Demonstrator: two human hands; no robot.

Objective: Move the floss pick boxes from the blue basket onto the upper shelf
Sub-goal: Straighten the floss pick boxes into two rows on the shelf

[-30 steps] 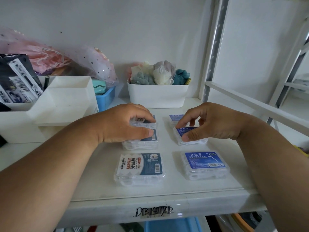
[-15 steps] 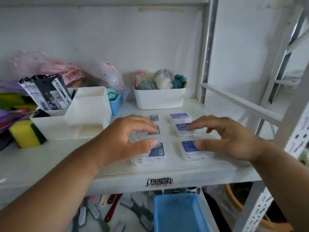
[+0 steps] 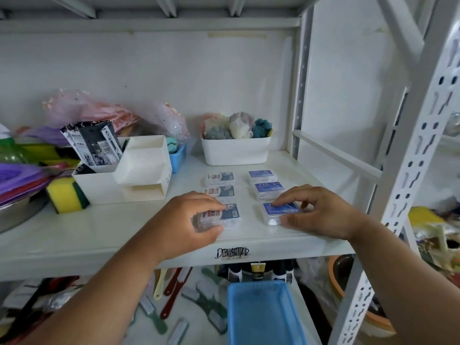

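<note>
Our left hand [image 3: 189, 220] pinching the near-left floss pick box [image 3: 220, 216], our right hand [image 3: 316, 212] pinching the near-right box [image 3: 280, 212], both on the upper shelf [image 3: 104, 227]

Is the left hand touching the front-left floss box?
Touching. The head view shows the left hand with fingers on top and thumb against the near edge of the front-left floss box.

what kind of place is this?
Likely a household storeroom or small shop's stock shelving: a white slotted-metal rack, six floss pick boxes in rows, sponges, brushes on the lower shelf.
</note>
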